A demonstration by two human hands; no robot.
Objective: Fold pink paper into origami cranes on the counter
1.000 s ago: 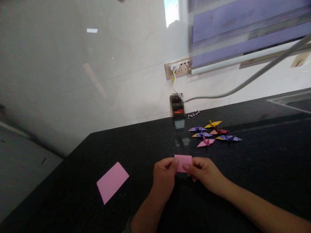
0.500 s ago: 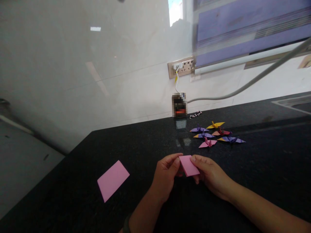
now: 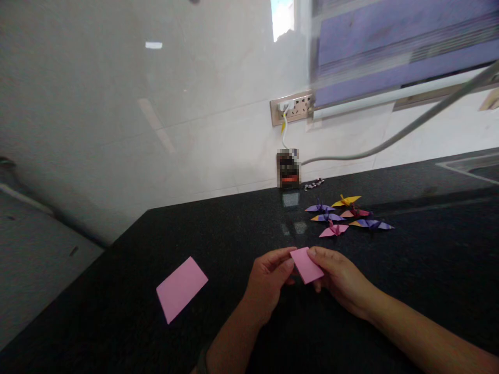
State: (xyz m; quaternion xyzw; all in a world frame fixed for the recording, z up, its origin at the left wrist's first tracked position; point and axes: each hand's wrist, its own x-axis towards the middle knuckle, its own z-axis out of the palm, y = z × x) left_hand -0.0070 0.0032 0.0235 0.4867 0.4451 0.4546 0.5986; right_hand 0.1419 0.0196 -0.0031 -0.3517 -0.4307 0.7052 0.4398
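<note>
A small square of folded pink paper (image 3: pixel 306 265) is held up between both hands above the dark countertop. My right hand (image 3: pixel 338 278) pinches its right side, thumb on top and fingers underneath. At the left edge, my left hand (image 3: pixel 268 280) closes its thumb and fingers on the paper; those fingertips are partly hidden. A larger pink paper sheet (image 3: pixel 182 291) lies flat on the counter to the left. Beyond my hands sit several folded paper cranes, among them a pink crane (image 3: pixel 334 229), a yellow crane (image 3: pixel 346 200) and a purple-and-orange crane (image 3: pixel 372 224).
The black countertop (image 3: pixel 234 228) meets a pale tiled wall. Against the wall stands a blurred-out dark object (image 3: pixel 289 170) beside a beaded strand (image 3: pixel 314 184). A grey cable (image 3: pixel 374 152) runs to the right, below a wall socket (image 3: pixel 292 107). A frame edge (image 3: pixel 463 171) shows at far right.
The folded paper has shifted slightly right and turned a little in my fingers. Both hands have moved only slightly; the cranes and the sheet on the left stay put.
</note>
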